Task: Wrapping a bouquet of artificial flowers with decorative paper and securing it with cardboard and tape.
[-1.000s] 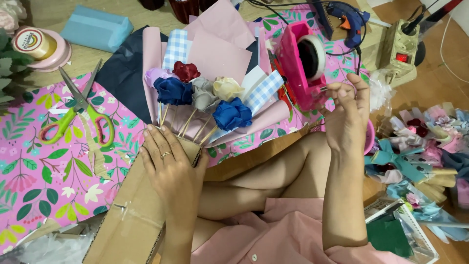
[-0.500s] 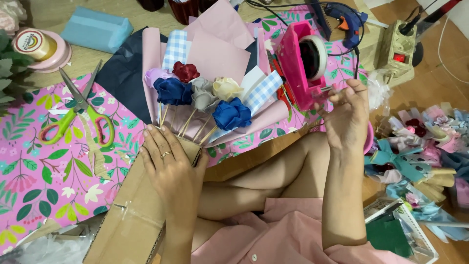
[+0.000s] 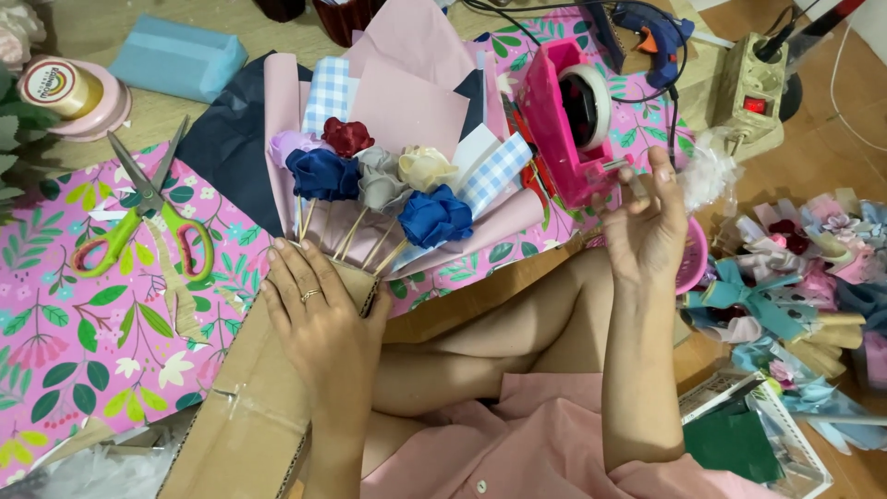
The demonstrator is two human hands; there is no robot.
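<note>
Head view: bouquet assembly, tape being pulled at frame centre-right.
L hand (image 3: 319, 319) lies flat, fingers spread, pressing bouquet (image 3: 388, 176) stems onto cardboard sheet (image 3: 249, 416); blooms fan out just above it, centre-top. R hand (image 3: 647, 222) pinches clear tape end (image 3: 636, 183) at pink tape dispenser (image 3: 564, 115), right of bouquet, close by. Judgement: bouquet light, paper wrap creases easily, fabric blooms soft, so grip at stick bundle, not heads. Tape thin, sticky, twists on itself. Green scissors (image 3: 148, 222) mid-left, apart from both hands.

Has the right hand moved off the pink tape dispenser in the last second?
No. The right hand stays at the pink tape dispenser, fingertips at its cutter end.
</note>
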